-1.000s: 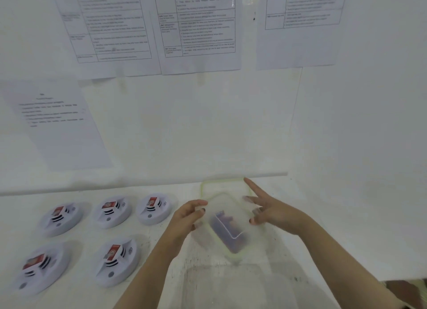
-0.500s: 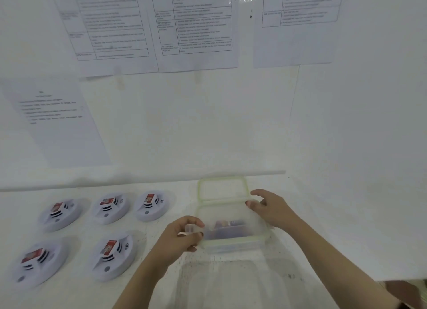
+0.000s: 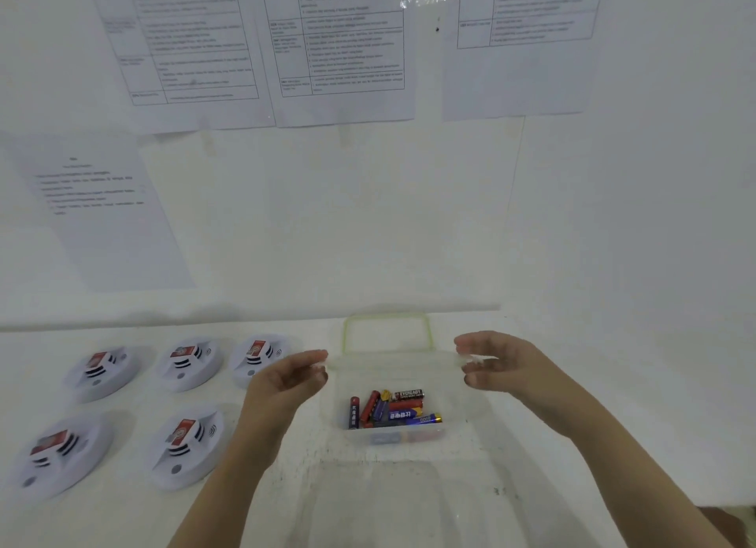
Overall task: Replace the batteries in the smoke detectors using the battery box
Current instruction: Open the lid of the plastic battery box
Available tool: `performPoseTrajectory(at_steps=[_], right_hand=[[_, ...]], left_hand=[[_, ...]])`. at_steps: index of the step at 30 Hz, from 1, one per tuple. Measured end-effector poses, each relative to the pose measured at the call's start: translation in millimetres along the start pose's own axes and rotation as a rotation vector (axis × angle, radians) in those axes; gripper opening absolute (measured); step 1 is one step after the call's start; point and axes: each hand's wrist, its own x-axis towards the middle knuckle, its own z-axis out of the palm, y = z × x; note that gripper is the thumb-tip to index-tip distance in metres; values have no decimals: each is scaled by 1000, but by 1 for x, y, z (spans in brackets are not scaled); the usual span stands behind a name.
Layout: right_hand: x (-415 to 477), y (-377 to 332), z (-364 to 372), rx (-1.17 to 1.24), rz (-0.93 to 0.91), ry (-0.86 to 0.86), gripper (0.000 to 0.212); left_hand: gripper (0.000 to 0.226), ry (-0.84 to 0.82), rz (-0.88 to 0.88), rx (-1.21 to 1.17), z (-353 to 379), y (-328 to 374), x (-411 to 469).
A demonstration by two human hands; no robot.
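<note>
On the white table (image 3: 581,388), little of the task is judged to be done. Five smoke detectors (image 3: 186,445) are laid out in two rows at the left, well apart from the hands, and a red block, likely a battery, is seen seated in each. No detector is being handled, so the swapping is taken as still to come.

The battery box (image 3: 464,400), clear plastic, is set at the middle of the table and stands open. Its green-rimmed lid (image 3: 347,336) is laid flat just behind it. A loose heap of cylindrical batteries (image 3: 392,410), red, blue and black, is seen on the box floor.

The box is held at its far corners: the left one is pinched by the left hand (image 3: 288,379) and the right one by the right hand (image 3: 501,363), fingers curled.
</note>
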Motion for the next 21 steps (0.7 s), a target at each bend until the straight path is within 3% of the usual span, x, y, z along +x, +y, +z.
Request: performPoseTrajectory(at_steps=[5, 10, 16, 18, 21], right_hand=[[27, -11, 1, 1, -190, 329, 12], [64, -19, 2, -89, -261, 505, 24], [97, -3, 1, -120, -48, 379, 14], [103, 6, 3, -131, 13, 302, 7], [106, 17, 11, -159, 87, 231, 13]], left_hand=[[12, 187, 204, 80, 20, 25, 17], [21, 249, 239, 183, 35, 43, 47], [10, 175, -11, 173, 38, 29, 78], [25, 132, -62, 212, 39, 17, 82], [42, 66, -148, 247, 39, 3, 83]])
